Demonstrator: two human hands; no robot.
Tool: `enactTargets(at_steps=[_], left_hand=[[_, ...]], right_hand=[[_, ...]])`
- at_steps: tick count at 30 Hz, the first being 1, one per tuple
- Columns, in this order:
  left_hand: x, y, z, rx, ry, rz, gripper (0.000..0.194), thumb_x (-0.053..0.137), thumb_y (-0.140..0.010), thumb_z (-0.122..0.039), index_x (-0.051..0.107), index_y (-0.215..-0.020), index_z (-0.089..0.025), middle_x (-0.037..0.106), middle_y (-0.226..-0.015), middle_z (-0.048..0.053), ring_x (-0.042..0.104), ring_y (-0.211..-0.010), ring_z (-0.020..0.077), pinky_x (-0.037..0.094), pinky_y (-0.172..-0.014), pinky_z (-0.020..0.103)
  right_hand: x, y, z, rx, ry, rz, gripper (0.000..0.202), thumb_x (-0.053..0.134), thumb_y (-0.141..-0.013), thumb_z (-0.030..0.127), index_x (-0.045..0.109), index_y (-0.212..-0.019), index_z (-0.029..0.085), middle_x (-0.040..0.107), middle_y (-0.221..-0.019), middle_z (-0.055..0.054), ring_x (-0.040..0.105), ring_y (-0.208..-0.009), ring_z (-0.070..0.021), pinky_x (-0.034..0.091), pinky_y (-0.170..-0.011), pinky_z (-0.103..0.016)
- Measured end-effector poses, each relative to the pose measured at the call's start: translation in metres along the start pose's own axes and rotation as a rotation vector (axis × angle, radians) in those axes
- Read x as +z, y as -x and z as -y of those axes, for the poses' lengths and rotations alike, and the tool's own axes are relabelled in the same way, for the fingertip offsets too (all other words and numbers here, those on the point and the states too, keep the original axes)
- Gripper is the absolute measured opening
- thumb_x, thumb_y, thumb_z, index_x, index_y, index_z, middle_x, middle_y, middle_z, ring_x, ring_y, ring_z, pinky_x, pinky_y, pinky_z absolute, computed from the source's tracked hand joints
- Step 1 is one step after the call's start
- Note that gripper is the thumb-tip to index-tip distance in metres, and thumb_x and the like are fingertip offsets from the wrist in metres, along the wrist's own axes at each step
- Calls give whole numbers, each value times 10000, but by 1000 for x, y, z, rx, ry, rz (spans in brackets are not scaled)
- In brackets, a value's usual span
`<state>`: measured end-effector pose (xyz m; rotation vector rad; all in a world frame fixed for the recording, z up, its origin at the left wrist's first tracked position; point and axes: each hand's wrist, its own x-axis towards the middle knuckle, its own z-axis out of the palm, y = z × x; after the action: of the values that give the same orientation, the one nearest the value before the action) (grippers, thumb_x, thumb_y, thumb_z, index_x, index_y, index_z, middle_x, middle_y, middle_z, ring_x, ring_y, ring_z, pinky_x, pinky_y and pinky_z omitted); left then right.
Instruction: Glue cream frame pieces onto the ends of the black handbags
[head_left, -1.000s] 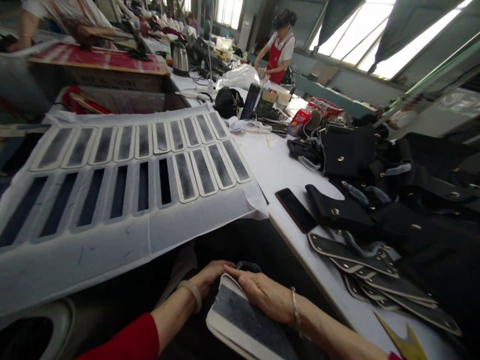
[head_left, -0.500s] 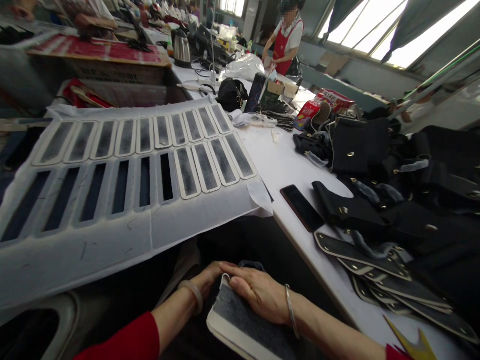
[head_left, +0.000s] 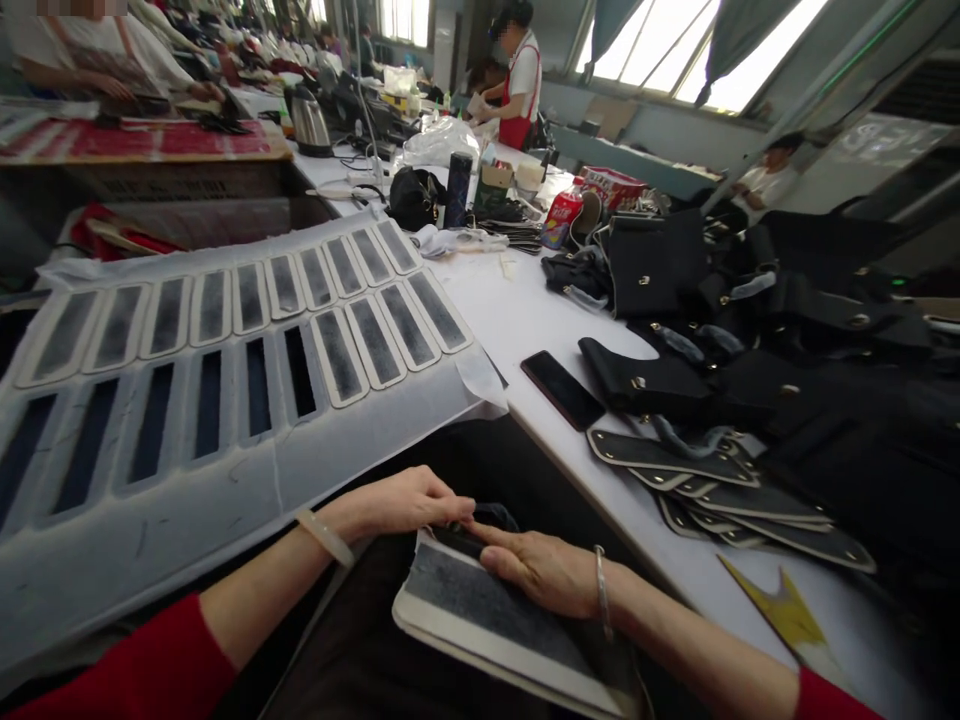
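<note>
Head view. We are looking down at a stack of grey pads [head_left: 495,615] with white edges, lying on the lap, just below the edge of the white table [head_left: 540,320].

Right hand [head_left: 544,570]: we are seeing it resting palm down on the top pad, fingers stretched flat and close together, pressing rather than gripping.

Left hand [head_left: 405,500]: we are seeing it at the far end of the stack, fingers curled loosely, tips touching that end beside the right fingertips; we cannot tell whether it is pinching anything.

Left of the hands, a white sheet [head_left: 225,400] is sloping down, carrying rows of grey pads and empty slots. On the table, a black phone [head_left: 562,390] is lying near black leather pieces [head_left: 675,460]. A yellow scrap [head_left: 780,610] is sitting near the right forearm. A person in a red apron [head_left: 517,90] is standing far back.
</note>
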<state>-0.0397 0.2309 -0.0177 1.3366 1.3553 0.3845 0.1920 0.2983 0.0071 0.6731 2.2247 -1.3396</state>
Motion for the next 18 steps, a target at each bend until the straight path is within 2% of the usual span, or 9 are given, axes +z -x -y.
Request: enactTargets(at_steps=[3,6,9,14,18], left_hand=[[-2,5,-22,28,-63,138,289,663,-762,-432,804,-883,-211,669,-655,-30,547,-620,137,385,-556,206],[-2,2,-30,26,-126,193,259,654,-753,-361,807,-903,-214,621,-594,-39,504,-568,122,366,-529,203],[-4,-1,-32,29,-172,218,228,636,-768,-355,806,-814,-211,547,-536,-46,473,-537,115,354,-523,207],[-7,-4,-37,36,-213,251,211,622,-785,-347,792,-776,-224,492,-522,-58,458,-533,105,343,-529,202],[-6,-9,-36,53,-253,257,218,617,-795,-361,792,-786,-231,480,-508,-62,455,-518,103,340,-528,205]], right_hand=[[-4,22,-15,27,-22,16,627,268,-978,624,302,-1516,305,501,-1464,-86,505,-1307,-323,394,-1072,-468],[-7,41,-30,38,-57,22,638,277,-969,640,340,-1504,298,488,-1475,-79,500,-1312,-315,387,-1083,-449],[-9,50,-37,64,-73,44,635,279,-969,637,336,-1505,301,494,-1471,-77,510,-1303,-318,404,-1071,-442],[-13,44,-31,90,20,40,606,273,-973,614,366,-1492,316,593,-1368,-126,599,-1187,-384,465,-971,-531],[-9,32,-22,58,46,15,582,283,-972,612,398,-1473,340,644,-1299,-133,612,-1155,-416,467,-927,-588]])
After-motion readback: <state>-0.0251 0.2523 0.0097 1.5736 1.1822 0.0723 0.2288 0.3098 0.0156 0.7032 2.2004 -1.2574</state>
